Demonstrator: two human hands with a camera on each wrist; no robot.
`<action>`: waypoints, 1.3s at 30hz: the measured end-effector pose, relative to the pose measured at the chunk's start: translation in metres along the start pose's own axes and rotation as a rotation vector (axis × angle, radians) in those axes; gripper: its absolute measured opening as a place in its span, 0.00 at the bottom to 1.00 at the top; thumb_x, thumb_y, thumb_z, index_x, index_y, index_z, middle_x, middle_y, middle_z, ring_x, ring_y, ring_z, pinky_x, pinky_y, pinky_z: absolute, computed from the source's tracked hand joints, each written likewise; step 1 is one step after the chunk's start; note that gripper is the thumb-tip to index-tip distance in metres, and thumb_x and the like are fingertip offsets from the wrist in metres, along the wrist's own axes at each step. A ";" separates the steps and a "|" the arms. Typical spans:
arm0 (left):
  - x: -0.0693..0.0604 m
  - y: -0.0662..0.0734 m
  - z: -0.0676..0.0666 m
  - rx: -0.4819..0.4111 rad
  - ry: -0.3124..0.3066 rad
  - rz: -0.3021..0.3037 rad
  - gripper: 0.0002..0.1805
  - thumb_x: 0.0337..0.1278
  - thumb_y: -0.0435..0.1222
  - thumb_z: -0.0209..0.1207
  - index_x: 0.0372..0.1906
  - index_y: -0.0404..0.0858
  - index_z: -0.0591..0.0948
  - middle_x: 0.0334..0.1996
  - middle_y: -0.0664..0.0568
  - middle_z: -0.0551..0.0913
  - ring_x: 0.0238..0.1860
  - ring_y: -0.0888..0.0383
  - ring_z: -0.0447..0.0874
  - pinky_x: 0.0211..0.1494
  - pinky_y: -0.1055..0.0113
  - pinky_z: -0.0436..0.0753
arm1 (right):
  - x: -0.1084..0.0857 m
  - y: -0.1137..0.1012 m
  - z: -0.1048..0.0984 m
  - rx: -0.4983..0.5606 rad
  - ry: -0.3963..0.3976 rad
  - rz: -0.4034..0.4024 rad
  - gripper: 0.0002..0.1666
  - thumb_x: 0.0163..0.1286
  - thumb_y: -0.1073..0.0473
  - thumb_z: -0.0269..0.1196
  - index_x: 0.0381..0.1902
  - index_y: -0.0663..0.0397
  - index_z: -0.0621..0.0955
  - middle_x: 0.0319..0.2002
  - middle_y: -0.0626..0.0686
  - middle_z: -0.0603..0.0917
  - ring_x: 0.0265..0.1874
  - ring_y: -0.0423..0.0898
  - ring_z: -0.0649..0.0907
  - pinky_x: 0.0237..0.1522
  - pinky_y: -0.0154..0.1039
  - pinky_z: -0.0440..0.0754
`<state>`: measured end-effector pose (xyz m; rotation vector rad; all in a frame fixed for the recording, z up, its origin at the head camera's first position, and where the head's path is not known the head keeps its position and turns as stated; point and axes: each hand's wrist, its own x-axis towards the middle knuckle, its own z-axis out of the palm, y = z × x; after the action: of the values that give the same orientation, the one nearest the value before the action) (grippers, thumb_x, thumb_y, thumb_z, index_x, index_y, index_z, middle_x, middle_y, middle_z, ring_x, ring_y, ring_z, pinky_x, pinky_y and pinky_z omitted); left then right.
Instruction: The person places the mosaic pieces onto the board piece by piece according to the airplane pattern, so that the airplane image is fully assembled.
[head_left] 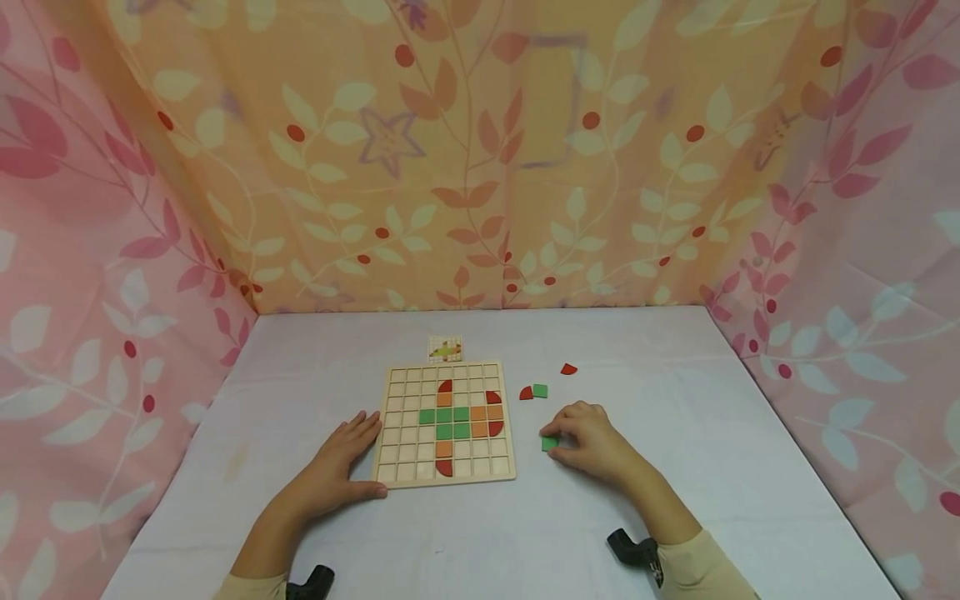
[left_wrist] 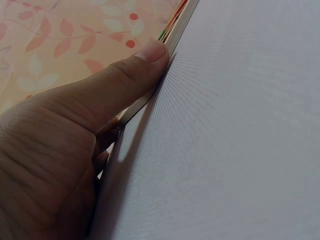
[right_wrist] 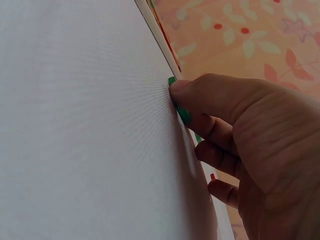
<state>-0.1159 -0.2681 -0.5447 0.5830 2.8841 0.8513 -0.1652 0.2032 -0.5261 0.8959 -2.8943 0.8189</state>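
Note:
A wooden grid board lies on the table, with green squares, orange squares and red quarter-round tiles set in several of its cells. At its near left corner rests my left hand, fingers stretched along the left side and thumb against the near edge. The left wrist view shows that thumb lying on the board's edge. Right of the board, my right hand pinches a green square tile between thumb and fingers, low at the tabletop. In the right wrist view the green tile shows beneath the thumb.
Beyond the right hand lie a red quarter-round tile, a green square tile beside it, and another red tile farther back. A small picture card sits behind the board. Patterned cloth encloses the white table.

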 end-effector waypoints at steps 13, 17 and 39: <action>0.000 0.005 -0.003 -0.007 -0.012 -0.013 0.66 0.37 0.67 0.73 0.80 0.39 0.61 0.82 0.51 0.56 0.83 0.45 0.46 0.84 0.49 0.45 | 0.009 -0.015 -0.020 0.050 0.057 -0.013 0.15 0.59 0.59 0.76 0.45 0.41 0.90 0.43 0.36 0.85 0.51 0.42 0.78 0.60 0.51 0.70; 0.000 0.005 -0.003 -0.004 -0.013 -0.014 0.66 0.37 0.67 0.74 0.80 0.39 0.62 0.82 0.51 0.56 0.83 0.45 0.46 0.84 0.50 0.45 | 0.013 -0.024 -0.028 0.060 0.044 -0.010 0.15 0.60 0.58 0.75 0.46 0.42 0.89 0.43 0.36 0.85 0.53 0.43 0.77 0.61 0.51 0.70; 0.000 0.005 -0.003 -0.002 -0.019 -0.013 0.66 0.37 0.67 0.73 0.80 0.38 0.61 0.82 0.50 0.56 0.83 0.44 0.46 0.82 0.42 0.47 | 0.073 -0.080 -0.023 0.106 0.026 -0.108 0.16 0.63 0.55 0.74 0.50 0.42 0.89 0.45 0.36 0.85 0.53 0.41 0.77 0.59 0.47 0.77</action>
<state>-0.1147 -0.2664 -0.5394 0.5690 2.8662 0.8420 -0.1879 0.1195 -0.4570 1.0317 -2.7750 0.9738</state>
